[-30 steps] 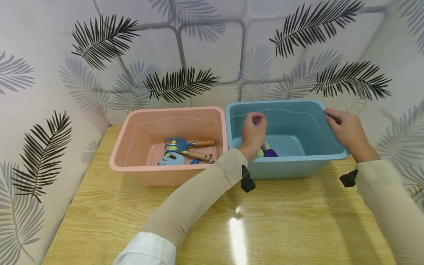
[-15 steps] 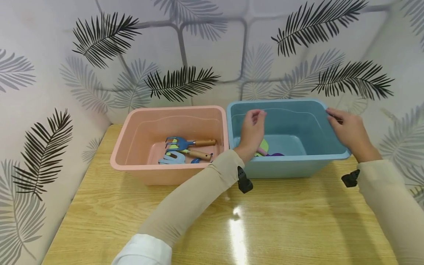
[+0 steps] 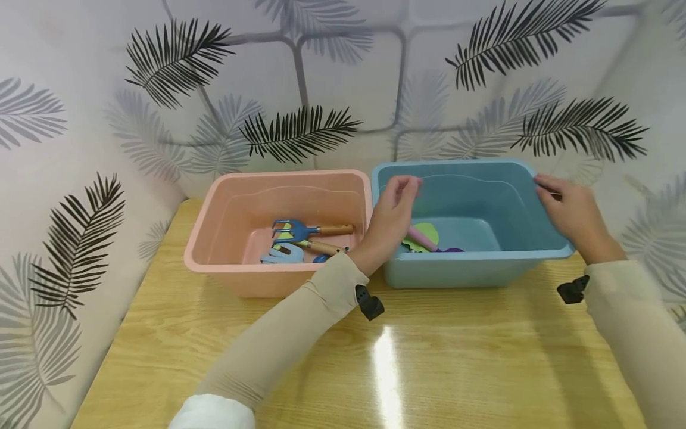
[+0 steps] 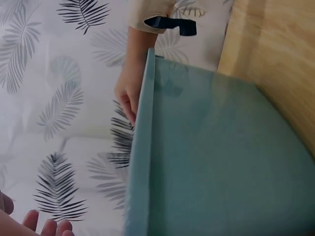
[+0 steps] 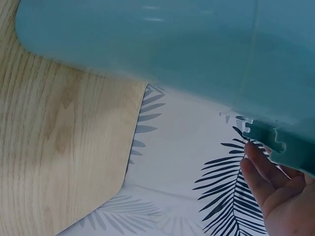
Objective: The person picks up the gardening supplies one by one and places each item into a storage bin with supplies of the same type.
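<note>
My left hand (image 3: 388, 217) is above the left end of the blue plastic bin (image 3: 471, 256), fingers loosely bent with nothing between them. Its fingers (image 4: 49, 227) show at the lower left of the left wrist view. Below it in the bin lies a toy shovel with a pink handle (image 3: 422, 238) and a purple end (image 3: 450, 250), across a light green piece (image 3: 427, 231). At the bin's right end, my right hand (image 3: 570, 214) grips the rim. In the right wrist view, its fingertips (image 5: 252, 150) are up against the rim's underside.
Left of the blue bin stands a pink bin (image 3: 214, 268), close against it. Inside are a blue hand rake (image 3: 301, 231) with a wooden handle, a light blue fork-like piece (image 3: 283, 254) and another wooden handle (image 3: 327, 247). A leaf-patterned cloth (image 3: 343, 77) backs the wooden table (image 3: 429, 345).
The lilac handle seen in my left hand is now out of it, and the shovel lies in the blue bin. My left hand has drawn back leftward; the right stays on the rim.
</note>
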A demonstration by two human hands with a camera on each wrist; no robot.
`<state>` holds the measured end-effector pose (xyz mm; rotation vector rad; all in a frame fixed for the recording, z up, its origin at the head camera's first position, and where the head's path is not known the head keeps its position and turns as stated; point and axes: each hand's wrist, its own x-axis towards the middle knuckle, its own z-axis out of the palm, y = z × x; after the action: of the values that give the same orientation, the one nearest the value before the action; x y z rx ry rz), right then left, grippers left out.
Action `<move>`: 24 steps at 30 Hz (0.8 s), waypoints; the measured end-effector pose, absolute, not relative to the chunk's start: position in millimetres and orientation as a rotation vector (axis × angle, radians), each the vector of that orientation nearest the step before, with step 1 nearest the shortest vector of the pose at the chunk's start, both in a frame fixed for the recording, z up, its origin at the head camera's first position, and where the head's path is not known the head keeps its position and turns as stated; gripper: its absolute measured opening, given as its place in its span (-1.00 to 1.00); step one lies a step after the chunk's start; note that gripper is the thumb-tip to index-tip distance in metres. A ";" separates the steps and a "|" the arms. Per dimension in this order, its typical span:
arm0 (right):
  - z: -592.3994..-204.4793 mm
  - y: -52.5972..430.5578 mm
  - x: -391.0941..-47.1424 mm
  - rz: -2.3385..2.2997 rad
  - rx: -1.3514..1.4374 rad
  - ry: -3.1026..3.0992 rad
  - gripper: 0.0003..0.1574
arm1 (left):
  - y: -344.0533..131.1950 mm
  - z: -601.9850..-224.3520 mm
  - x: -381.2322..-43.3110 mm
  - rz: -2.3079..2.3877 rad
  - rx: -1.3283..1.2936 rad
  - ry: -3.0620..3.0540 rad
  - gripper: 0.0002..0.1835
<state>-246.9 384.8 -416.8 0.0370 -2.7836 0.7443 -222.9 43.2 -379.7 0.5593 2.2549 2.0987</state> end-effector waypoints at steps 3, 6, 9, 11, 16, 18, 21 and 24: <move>-416.5 386.6 -244.2 0.706 0.021 -2.774 -0.46 | 30.0 -373.9 -217.1 2.047 0.690 2.383 -0.62; -414.3 387.2 -241.2 0.655 -0.005 -2.717 -0.48 | 14.9 -371.0 -212.3 2.016 0.835 2.468 -0.65; -411.6 387.5 -235.7 0.605 -0.017 -2.622 -0.51 | -3.7 -371.5 -208.5 1.984 0.932 2.574 -0.66; -409.8 387.7 -230.4 0.584 -0.020 -2.564 -0.53 | -18.9 -372.7 -205.8 1.950 0.972 2.673 -0.66; -405.4 386.2 -210.6 0.607 -0.009 -2.484 -0.52 | -64.3 -367.9 -196.7 1.839 1.100 3.018 -0.65; -402.9 382.4 -200.8 0.596 0.037 -2.463 -0.51 | -84.6 -365.0 -191.7 1.830 1.150 3.125 -0.63; -398.9 373.1 -184.6 0.541 0.141 -2.436 -0.46 | -115.1 -362.4 -182.7 1.874 1.219 3.227 -0.60; -396.3 364.0 -167.2 0.498 0.230 -2.433 -0.34 | -142.9 -364.3 -170.2 1.859 1.254 3.355 -0.57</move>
<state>-167.2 364.0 -396.3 0.2300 -2.4331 0.4977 -170.2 -142.9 -364.3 1.2535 3.3552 1.8586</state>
